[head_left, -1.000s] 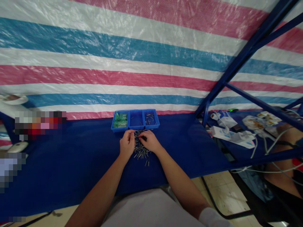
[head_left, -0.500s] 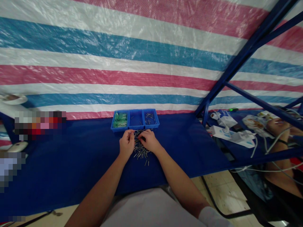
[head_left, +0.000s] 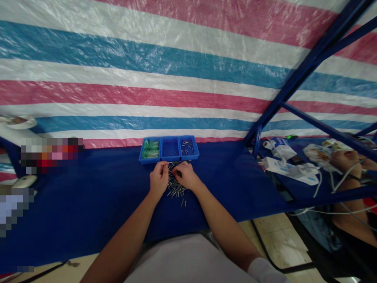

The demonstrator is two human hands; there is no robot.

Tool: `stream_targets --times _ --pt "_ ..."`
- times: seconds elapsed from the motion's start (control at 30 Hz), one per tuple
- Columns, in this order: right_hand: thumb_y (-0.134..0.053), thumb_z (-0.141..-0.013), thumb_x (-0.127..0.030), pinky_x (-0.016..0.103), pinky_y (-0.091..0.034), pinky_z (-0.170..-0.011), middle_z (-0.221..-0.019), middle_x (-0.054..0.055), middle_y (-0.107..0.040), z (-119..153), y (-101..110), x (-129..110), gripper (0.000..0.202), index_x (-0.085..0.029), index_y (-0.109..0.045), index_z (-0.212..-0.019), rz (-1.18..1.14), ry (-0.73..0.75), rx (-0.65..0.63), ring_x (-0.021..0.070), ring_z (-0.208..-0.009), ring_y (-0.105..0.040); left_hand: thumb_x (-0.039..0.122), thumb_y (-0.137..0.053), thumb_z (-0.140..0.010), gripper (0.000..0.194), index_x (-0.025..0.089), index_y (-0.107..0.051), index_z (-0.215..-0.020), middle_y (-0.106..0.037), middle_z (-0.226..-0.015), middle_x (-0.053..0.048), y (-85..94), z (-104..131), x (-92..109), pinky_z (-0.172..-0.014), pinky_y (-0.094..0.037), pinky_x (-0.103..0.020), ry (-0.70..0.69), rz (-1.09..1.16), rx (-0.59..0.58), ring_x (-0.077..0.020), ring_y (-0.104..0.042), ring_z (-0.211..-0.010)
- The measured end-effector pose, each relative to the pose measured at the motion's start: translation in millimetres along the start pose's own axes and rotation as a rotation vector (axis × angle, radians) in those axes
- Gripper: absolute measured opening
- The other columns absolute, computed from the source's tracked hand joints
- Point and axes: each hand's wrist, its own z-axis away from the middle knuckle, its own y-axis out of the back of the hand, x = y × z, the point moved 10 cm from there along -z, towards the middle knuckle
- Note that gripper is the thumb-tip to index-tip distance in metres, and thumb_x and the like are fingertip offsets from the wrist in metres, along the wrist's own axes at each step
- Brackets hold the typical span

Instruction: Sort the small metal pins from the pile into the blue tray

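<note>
A pile of thin metal rods [head_left: 176, 190] lies on the blue tabletop, partly hidden under my hands. At its left edge, my left hand [head_left: 159, 179] is closed in a pinch, with the tip of a slim metal rod [head_left: 169, 162] showing at the fingertips. My right hand [head_left: 186, 175] reaches over the pile's right side with fingers curled down and together; whatever they grip is too small to make out. Just beyond both hands stands a blue three-compartment tray [head_left: 170, 159]. Green packets [head_left: 151, 148] fill its left compartment, and a few rods [head_left: 186, 148] lie in the right one.
Striped plastic sheeting [head_left: 147, 84] hangs behind the table [head_left: 232, 181]. To the right are a blue metal frame [head_left: 272, 98], a white power strip [head_left: 290, 170] with cables, and another person's hand [head_left: 346, 160]. A white object [head_left: 22, 124] and blurred items are at the left.
The view has shifted slightly, so the tray and hands appear a little further right. Both hands keep nearly the same pose at the pile.
</note>
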Motion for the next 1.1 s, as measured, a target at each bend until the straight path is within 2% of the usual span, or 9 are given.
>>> stream_targets --times 0.17,0.3,0.43,0.6,0.87,1.1 --pt "-0.055 -0.078 -0.006 0.034 -0.035 -0.082 -0.086 0.002 -0.069 0 4 -3 0.019 -0.021 -0.063 -0.086 -0.047 0.014 0.034 0.0202 -0.089 -0.053 0.035 -0.045 -0.088 0.023 0.019 -0.06 -0.096 -0.051 -0.053 0.006 0.5 0 0 -0.048 -0.037 -0.02 -0.014 -0.006 0.002 -0.0089 -0.048 -0.043" --pt "-0.051 -0.084 -0.012 0.033 -0.04 -0.084 -0.088 0.004 -0.067 0 19 0 0.014 -0.02 -0.062 -0.085 -0.21 -0.01 0.174 0.0184 -0.088 -0.056 0.035 -0.046 -0.088 0.024 0.019 -0.06 -0.097 -0.05 -0.053 0.005 -0.7 -1 -3 -0.05 -0.037 -0.021 -0.016 -0.033 -0.004 -0.0096 -0.048 -0.046" --pt "-0.054 -0.084 -0.023 0.03 -0.047 -0.075 -0.082 0.003 -0.065 1 26 15 0.008 -0.021 -0.061 -0.084 -0.445 -0.12 0.292 0.0166 -0.078 -0.059 0.037 -0.048 -0.087 0.025 0.019 -0.062 -0.097 -0.049 -0.053 0.006 -4.6 -1 -1 -0.052 -0.037 -0.021 -0.053 -0.114 -0.037 -0.0093 -0.046 -0.046" --pt "-0.06 -0.08 -0.03 0.029 -0.049 -0.069 -0.078 0.002 -0.066 0 20 24 0.009 -0.021 -0.062 -0.08 -0.632 -0.168 0.308 0.0158 -0.071 -0.061 0.037 -0.051 -0.085 0.024 0.019 -0.064 -0.095 -0.049 -0.055 0.006 -8.8 -1 7 -0.055 -0.038 -0.021 -0.109 -0.137 -0.07 -0.009 -0.046 -0.049" --pt "-0.067 -0.076 -0.031 0.029 -0.049 -0.066 -0.076 0.002 -0.067 1 21 27 0.011 -0.02 -0.063 -0.076 -0.757 -0.187 0.34 0.0153 -0.067 -0.061 0.037 -0.049 -0.086 0.024 0.019 -0.063 -0.094 -0.05 -0.055 0.006 -9.7 0 12 -0.054 -0.038 -0.021 -0.117 -0.137 -0.085 -0.0093 -0.047 -0.049" --pt "-0.073 -0.07 -0.033 0.029 -0.051 -0.065 -0.079 0.003 -0.069 1 16 31 0.019 -0.021 -0.065 -0.081 -0.838 -0.252 0.329 0.0158 -0.068 -0.063 0.038 -0.046 -0.087 0.023 0.019 -0.058 -0.09 -0.055 -0.057 0.004 -8.1 -1 4 -0.053 -0.038 -0.023 -0.066 -0.15 -0.066 -0.0109 -0.051 -0.049"
